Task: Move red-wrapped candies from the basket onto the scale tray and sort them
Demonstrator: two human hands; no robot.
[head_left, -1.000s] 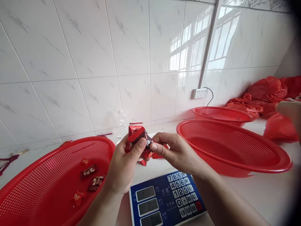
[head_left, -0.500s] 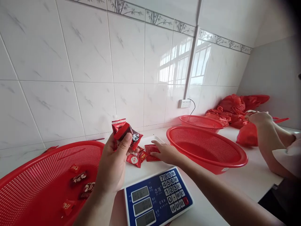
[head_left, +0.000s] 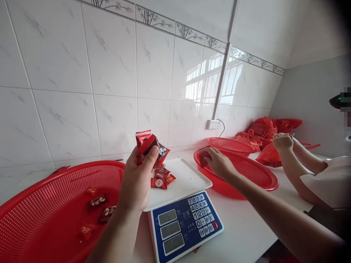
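While the left hand (head_left: 138, 179) keeps its grip clamped on a small bunch of red and dark-wrapped sweets (head_left: 143, 138), held up above the left part of a white weighing tray (head_left: 192, 177), the right hand (head_left: 221, 163) has thumb and fingers pinched on a red packet (head_left: 203, 157) at the left end of a red perforated basket (head_left: 251, 170). More red-wrapped candies (head_left: 159, 183) lie together on the tray, just below the bunch. Near it on the worktop (head_left: 236, 223) is the scale's blue keypad panel (head_left: 187, 216). Another red basket (head_left: 52, 191), at left, has a few red and brown packets (head_left: 98, 200) lying in it. Far right, a co-worker's hands (head_left: 283, 141) are beside red plastic bags (head_left: 264, 127).
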